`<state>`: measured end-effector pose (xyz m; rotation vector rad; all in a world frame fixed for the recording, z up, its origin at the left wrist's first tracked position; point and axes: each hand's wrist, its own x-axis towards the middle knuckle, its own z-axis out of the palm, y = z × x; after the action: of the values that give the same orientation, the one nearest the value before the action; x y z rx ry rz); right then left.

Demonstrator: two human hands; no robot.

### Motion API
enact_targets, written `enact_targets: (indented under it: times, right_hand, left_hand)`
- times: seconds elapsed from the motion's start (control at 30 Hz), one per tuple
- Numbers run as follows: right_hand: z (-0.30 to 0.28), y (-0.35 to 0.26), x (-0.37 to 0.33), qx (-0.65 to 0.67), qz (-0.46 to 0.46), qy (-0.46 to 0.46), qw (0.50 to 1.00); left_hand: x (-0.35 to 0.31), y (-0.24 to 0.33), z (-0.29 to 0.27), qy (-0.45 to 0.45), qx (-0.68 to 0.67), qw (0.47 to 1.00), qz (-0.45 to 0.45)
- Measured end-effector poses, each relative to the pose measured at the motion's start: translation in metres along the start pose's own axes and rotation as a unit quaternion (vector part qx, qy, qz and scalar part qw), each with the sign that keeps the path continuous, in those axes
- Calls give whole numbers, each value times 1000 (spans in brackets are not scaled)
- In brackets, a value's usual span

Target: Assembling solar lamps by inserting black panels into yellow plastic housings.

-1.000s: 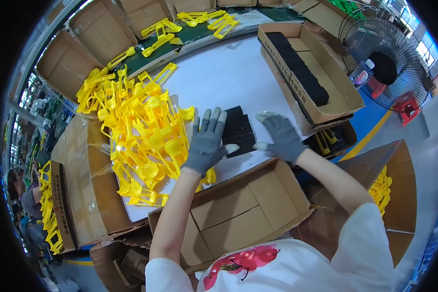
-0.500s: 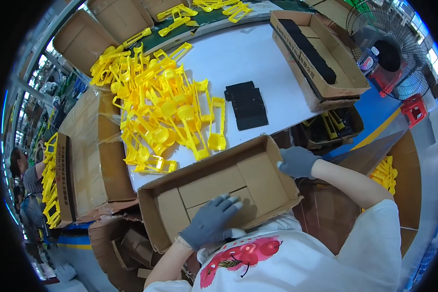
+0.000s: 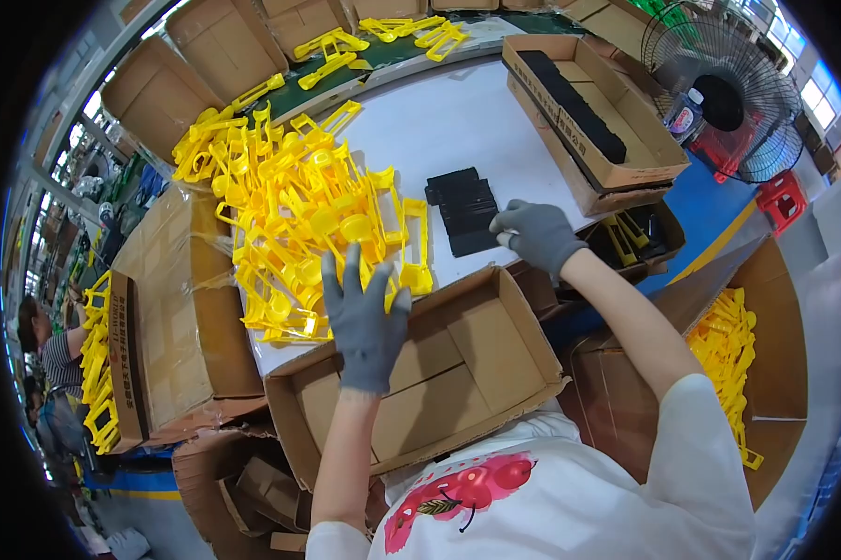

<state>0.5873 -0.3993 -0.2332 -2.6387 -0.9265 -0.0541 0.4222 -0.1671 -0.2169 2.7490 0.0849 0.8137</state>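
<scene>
My left hand (image 3: 364,327), in a grey glove, is open with fingers spread. It is over the near edge of a heap of yellow plastic scoop-like parts (image 3: 294,210); none is in its grasp. At the right edge of a small stack of flat black strips (image 3: 462,210) is my gloved right hand (image 3: 540,235), fingers bent and tips apart. Whether the fingertips touch the strips is hard to tell. Below both hands, against my body, an open shallow cardboard box (image 3: 495,341) lies tilted, its inside bare.
A cardboard box (image 3: 658,168) with a row of black strips stands at the table's right. Beyond it are a fan (image 3: 719,98) and a red stool (image 3: 781,201). More yellow parts fill a carton (image 3: 780,373) at lower right. A large carton (image 3: 173,308) stands left.
My left hand has risen from inside the box to the yellow heap. My right hand has let go of the box's right rim and moved up to the black strips.
</scene>
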Motion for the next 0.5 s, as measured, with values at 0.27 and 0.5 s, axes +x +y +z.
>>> enact_targets:
  times: [0.27,0.5]
  right_hand:
    - [40,-23,30,-39,-66,-71,995]
    - [36,-19,39,-11,-90,-105,990]
  left_hand:
    - [29,-20,70,-52,83,995,-19]
    - [31,-37,69,-2,3,996,-87]
